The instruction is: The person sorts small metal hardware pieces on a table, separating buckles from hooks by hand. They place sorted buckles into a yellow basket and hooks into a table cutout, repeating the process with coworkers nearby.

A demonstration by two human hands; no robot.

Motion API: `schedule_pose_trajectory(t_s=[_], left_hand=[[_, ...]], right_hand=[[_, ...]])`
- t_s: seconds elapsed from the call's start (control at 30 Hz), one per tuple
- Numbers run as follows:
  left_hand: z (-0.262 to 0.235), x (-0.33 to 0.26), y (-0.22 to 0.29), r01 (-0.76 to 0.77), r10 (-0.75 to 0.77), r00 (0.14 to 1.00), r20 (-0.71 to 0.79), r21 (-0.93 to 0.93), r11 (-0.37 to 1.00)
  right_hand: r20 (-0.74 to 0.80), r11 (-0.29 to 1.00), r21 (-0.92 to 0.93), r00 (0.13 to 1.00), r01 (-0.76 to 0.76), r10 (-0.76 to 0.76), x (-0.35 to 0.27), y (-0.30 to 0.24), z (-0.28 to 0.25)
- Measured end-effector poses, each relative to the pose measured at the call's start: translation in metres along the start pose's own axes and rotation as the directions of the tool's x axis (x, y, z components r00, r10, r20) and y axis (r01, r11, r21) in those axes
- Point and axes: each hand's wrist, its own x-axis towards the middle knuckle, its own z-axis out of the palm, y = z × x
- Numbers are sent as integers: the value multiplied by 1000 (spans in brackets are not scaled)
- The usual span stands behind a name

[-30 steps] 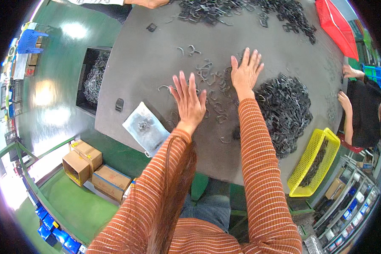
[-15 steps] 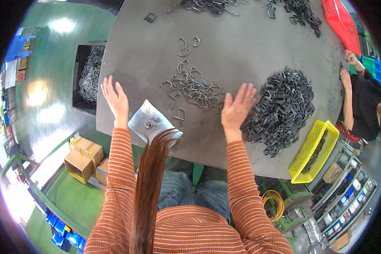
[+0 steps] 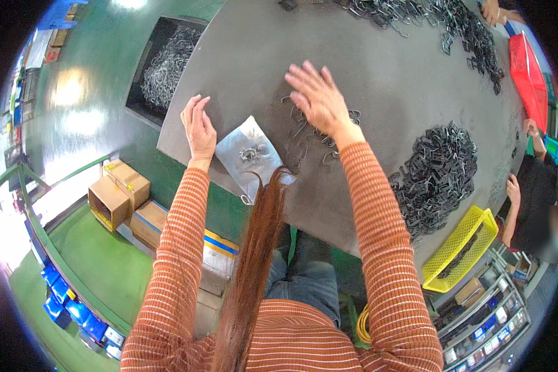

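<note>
Over the grey table (image 3: pixel 248 68), my right hand (image 3: pixel 322 102) is open and flat, palm down. It covers part of a small scatter of bent metal wire hooks (image 3: pixel 328 156); whether it touches them I cannot tell. My left hand (image 3: pixel 199 131) is at the table's left edge, fingers loosely bent and holding nothing. Between my hands and nearer me lies a whitish-blue square sheet (image 3: pixel 232 149), tilted, with a few bent metal pieces (image 3: pixel 249 154) on it. To the right is a large heap of black clips (image 3: pixel 437 170) with wire parts.
A black crate (image 3: pixel 133 93) of wire hooks stands beyond the table's left edge. More black clips (image 3: pixel 465 37) lie at the far right, near a red bin (image 3: pixel 528 77). A yellow basket (image 3: pixel 429 279) is at the right edge. A co-worker in black (image 3: pixel 533 192) works there.
My right hand has moved left and away from me, from beside the black heap to over the wire hooks. My left hand's fingers have bent in. The view has turned.
</note>
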Motion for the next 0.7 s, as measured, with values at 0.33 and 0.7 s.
schedule_pose_trajectory(t_s=[0.33, 0.7], left_hand=[[-5, -13, -16, 312, -265, 947, -184, 320, 894], [-37, -49, -38, 23, -22, 1000, -4, 194, 981]], right_hand=[[-309, 790, -12, 754, -613, 580, -174, -93, -17], [-448, 584, -116, 567, -803, 691, -95, -71, 21]])
